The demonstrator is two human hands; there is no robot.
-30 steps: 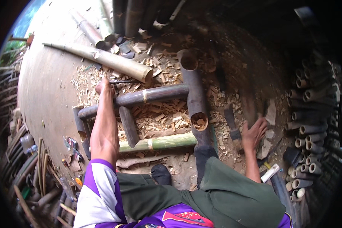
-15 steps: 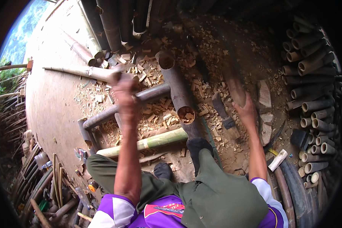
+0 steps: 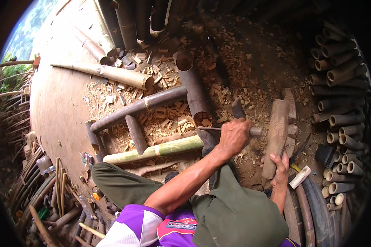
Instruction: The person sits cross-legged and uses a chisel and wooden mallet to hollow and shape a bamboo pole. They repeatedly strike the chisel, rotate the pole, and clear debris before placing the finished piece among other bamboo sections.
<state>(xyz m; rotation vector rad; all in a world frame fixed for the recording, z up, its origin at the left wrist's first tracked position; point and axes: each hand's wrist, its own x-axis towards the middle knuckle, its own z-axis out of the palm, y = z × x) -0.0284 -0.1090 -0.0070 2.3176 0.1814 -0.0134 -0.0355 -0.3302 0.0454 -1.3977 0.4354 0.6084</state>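
My left hand, palm down, is closed round a chisel-like tool whose thin metal blade juts out to the left. On the right its shaft meets a thick wooden club; whether it touches the club or runs behind it I cannot tell. My right hand is wrapped round the lower end of that club, which stands nearly upright in the view. The bamboo frame lies left of my hands: a dark post with a notch, a dark crossbar and a green bamboo pole.
Wood chips litter the ground. A cut bamboo tube lies far left. Stacked bamboo tubes line the right side. A hammer with a pale head lies near my right arm. A dark curved blade lies just beyond my left hand.
My left hand has swung from the left side to the right and now grips the tool. My right hand has drawn the wooden club nearer and upright.
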